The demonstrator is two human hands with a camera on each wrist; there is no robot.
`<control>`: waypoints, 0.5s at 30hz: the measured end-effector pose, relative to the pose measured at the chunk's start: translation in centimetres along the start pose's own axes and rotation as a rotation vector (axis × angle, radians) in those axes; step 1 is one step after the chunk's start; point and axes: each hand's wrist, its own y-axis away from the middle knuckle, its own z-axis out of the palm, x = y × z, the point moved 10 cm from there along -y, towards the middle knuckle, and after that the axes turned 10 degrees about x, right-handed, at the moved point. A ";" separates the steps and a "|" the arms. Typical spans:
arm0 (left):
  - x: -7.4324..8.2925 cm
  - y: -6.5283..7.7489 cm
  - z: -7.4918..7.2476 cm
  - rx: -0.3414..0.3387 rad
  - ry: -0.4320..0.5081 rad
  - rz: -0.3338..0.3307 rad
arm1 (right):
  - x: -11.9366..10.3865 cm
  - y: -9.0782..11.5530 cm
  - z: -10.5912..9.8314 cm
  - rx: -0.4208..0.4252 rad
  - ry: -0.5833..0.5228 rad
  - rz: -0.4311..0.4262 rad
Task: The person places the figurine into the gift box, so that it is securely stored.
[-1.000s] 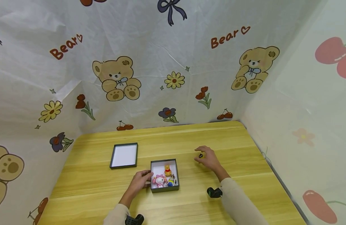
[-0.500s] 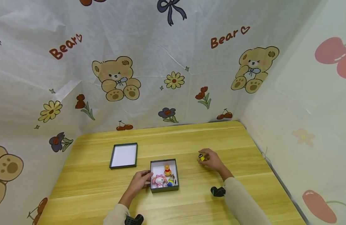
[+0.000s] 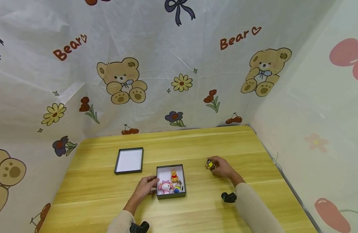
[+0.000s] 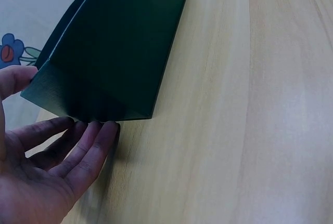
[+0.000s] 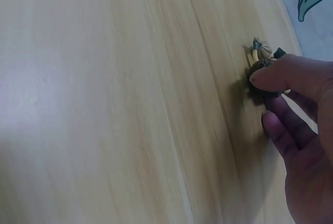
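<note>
My left hand (image 3: 145, 187) holds the left side of a dark green open box (image 3: 171, 196). In the left wrist view the thumb is at the box's rim and the fingertips touch the lower edge of its wall. Inside the box lie a pink-and-white character figurine (image 3: 166, 187), a Winnie the Pooh figurine (image 3: 174, 177) and a small blue-and-yellow figurine (image 3: 177, 187). To the right, my right hand (image 3: 222, 166) pinches a small black-and-yellow toy figurine (image 3: 209, 164) between thumb and fingers. The right wrist view shows it partly hidden by the thumb.
A matching shallow box lid (image 3: 128, 160), white inside, lies behind and left of the box. The wooden table (image 3: 190, 213) ends at a patterned cloth wall (image 3: 155, 97) at the back and a pale one on the right.
My right hand, its fingers spread around the small figurine a second ago, has closed on it and shifted slightly right and nearer. The left hand and the box stay put.
</note>
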 end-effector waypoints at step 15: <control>0.3 0.1 0.1 -0.005 -0.002 0.005 | 0.2 -0.2 -0.4 0.022 0.024 0.000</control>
